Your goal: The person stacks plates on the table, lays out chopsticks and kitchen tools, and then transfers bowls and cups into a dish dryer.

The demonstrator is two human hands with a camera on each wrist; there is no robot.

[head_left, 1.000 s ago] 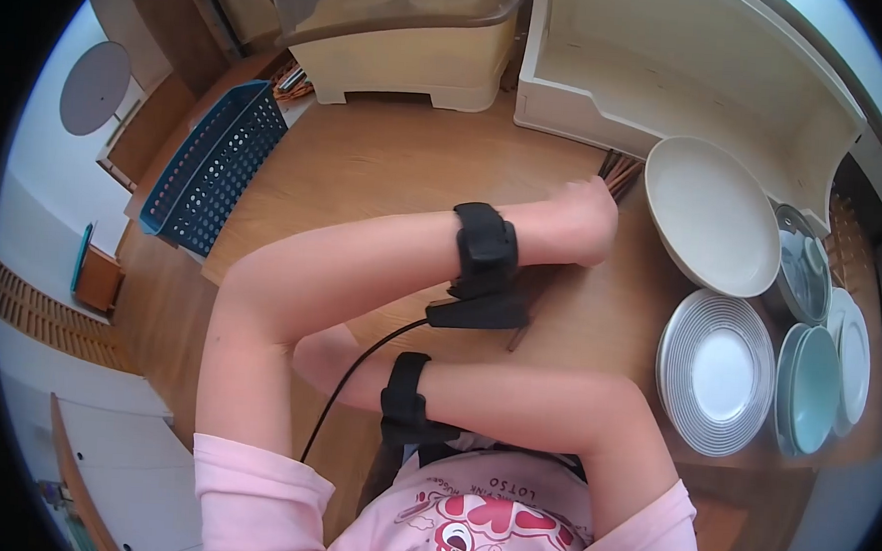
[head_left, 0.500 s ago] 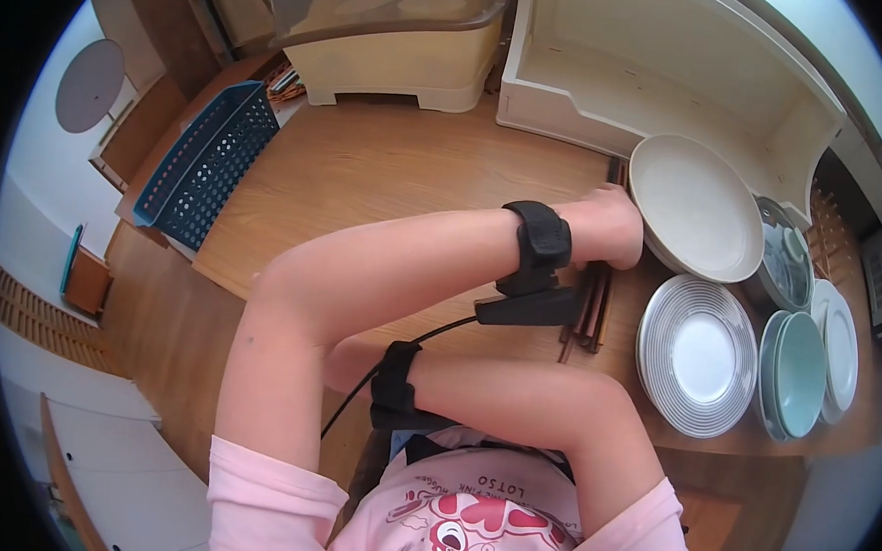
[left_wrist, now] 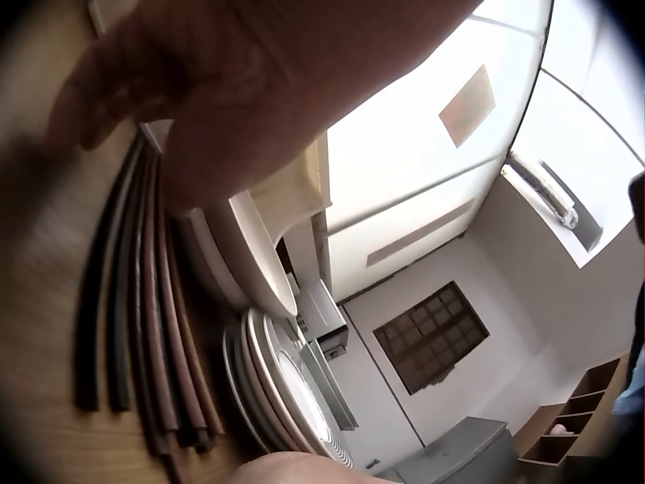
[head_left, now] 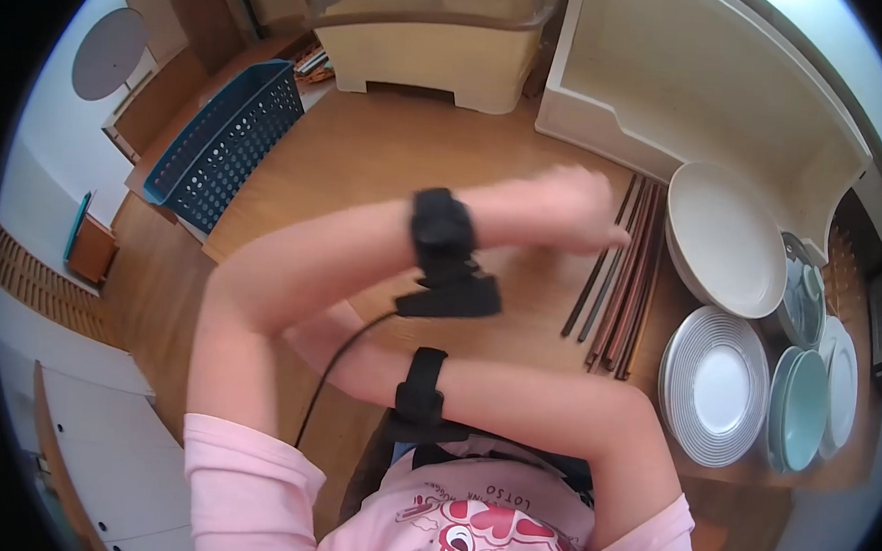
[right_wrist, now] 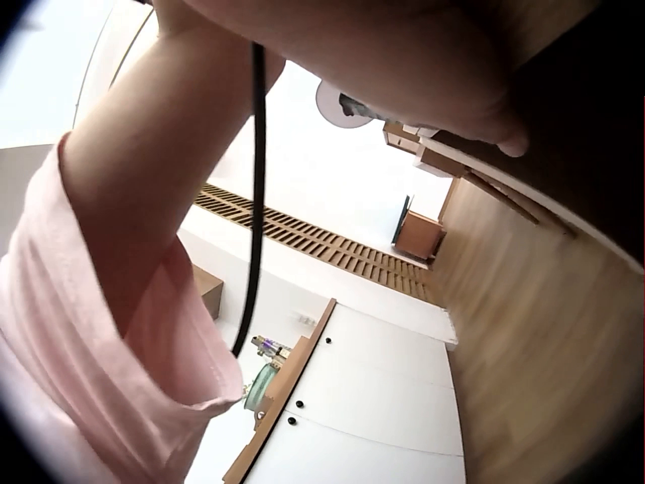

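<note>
My left hand (head_left: 554, 210), blurred, is over the table just left of a row of dark and reddish-brown chopsticks (head_left: 632, 286). Its thumb reaches out toward them; in the left wrist view its fingers hang loosely bent above their far ends, nothing between them. The chopsticks lie side by side, two darker ones set slightly apart on the left. My arms cross, left forearm in front. Partly hidden behind it, my right hand (head_left: 326, 341) is near the table's front edge; the right wrist view shows one extended digit and no held object.
Right of the chopsticks stand a large cream bowl (head_left: 724, 236), ridged white plates (head_left: 720, 385), green bowls (head_left: 803, 409) and a glass lid (head_left: 804, 295). Behind are a cream open bin (head_left: 608, 135) and a lidded box (head_left: 427, 60). A blue basket (head_left: 233, 145) stands left. A black cable (head_left: 331, 370) hangs from my left wrist.
My left hand moved right along the chopsticks, then drew back left off them, uncovering the row. The chopsticks now lie spread in a flatter row. My right hand stays behind the left forearm.
</note>
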